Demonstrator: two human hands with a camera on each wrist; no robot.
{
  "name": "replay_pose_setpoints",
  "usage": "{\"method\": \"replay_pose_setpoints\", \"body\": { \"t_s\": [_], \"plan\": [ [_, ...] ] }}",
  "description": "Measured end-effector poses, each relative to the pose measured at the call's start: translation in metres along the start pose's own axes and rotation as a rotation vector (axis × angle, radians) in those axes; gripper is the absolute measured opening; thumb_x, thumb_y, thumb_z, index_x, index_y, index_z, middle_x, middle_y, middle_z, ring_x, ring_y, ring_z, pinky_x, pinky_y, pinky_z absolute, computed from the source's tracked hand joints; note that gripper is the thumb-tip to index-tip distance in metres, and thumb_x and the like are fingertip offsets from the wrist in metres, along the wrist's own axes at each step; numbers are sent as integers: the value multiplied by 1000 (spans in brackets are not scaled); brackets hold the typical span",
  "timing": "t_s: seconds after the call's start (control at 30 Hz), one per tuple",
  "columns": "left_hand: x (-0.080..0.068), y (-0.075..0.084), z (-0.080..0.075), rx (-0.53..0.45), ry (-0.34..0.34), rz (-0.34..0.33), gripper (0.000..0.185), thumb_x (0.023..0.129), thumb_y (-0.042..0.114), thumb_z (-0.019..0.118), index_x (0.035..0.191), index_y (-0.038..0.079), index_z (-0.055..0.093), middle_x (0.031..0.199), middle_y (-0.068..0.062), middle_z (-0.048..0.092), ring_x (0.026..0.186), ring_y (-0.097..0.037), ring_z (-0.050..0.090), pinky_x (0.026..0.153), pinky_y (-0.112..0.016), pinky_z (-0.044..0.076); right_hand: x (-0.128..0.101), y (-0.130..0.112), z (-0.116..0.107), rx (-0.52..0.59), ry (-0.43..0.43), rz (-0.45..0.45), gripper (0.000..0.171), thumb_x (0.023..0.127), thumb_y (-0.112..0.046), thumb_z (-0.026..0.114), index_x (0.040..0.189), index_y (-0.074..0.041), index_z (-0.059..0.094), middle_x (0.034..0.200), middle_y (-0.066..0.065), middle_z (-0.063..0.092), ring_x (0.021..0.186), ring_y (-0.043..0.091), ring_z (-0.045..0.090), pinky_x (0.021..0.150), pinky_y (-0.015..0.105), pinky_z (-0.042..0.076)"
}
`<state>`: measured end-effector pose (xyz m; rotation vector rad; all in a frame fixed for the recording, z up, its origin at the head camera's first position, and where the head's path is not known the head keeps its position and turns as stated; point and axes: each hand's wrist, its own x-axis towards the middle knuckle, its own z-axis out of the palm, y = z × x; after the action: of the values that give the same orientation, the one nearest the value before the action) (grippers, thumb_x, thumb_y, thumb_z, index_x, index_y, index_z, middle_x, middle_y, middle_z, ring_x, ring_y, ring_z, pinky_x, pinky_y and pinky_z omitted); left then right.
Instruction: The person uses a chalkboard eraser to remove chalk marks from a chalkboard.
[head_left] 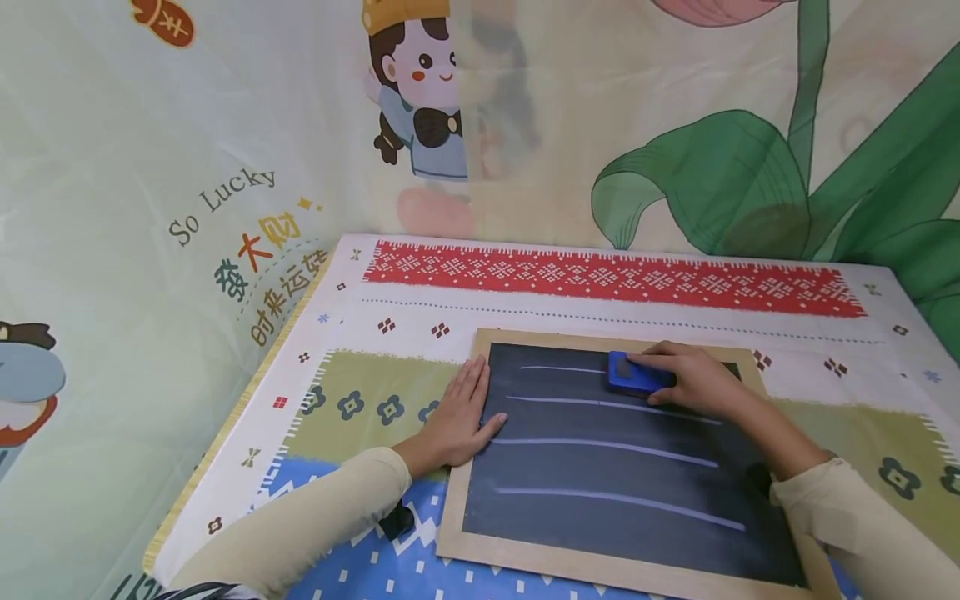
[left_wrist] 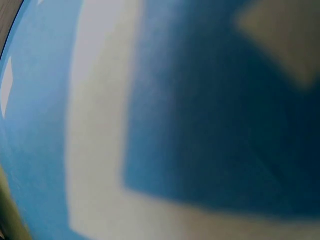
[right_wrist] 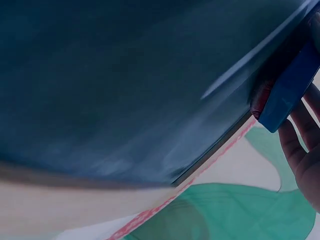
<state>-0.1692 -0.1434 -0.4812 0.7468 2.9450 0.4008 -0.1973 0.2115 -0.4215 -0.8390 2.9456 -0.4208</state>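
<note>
A framed blackboard point(head_left: 600, 533) lies flat on the table, with several pale, roughly parallel lines drawn across it. In the head view my right hand point(head_left: 701, 382) grips a blue board eraser point(head_left: 628, 379) against the board near its top edge. The uppermost line ends at the eraser's left side. From the right wrist, fingers point(right_wrist: 295, 140) show along the blue back of the eraser point(right_wrist: 287, 95), and faint smears mark the board point(right_wrist: 150, 100) beside it. My left hand point(head_left: 459, 417) rests flat on the left side of the frame, fingers straight, thumb over the board's surface.
A patterned tablecloth point(head_left: 375, 375) covers the table under the board. A printed curtain point(head_left: 540, 192) hangs behind the table's far edge and along its left. Only blurred blue-and-white cloth point(left_wrist: 100, 125) fills most of the left wrist view.
</note>
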Motion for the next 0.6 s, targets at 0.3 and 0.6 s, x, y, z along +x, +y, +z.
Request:
{"method": "replay_pose_setpoints", "body": {
  "t_s": [0.3,0.6],
  "plan": [
    [2,1,0,-3,-14,-16,78,92,49,36,146,2,6,155,-10,-2,142,-27,-2,114,-45,10,23,-15,4,9,-29,1,63,69,-19,78,127,-12,56,115,16,58,100,32,56,85,50,47],
    [0,2,0,-11,7,6,76,93,46,37,146,-1,8,154,-13,1,142,-29,0,114,-44,12,40,-37,8,-12,-52,-25,61,70,-22,77,127,-14,56,116,15,58,102,32,56,86,49,47]
  ]
}}
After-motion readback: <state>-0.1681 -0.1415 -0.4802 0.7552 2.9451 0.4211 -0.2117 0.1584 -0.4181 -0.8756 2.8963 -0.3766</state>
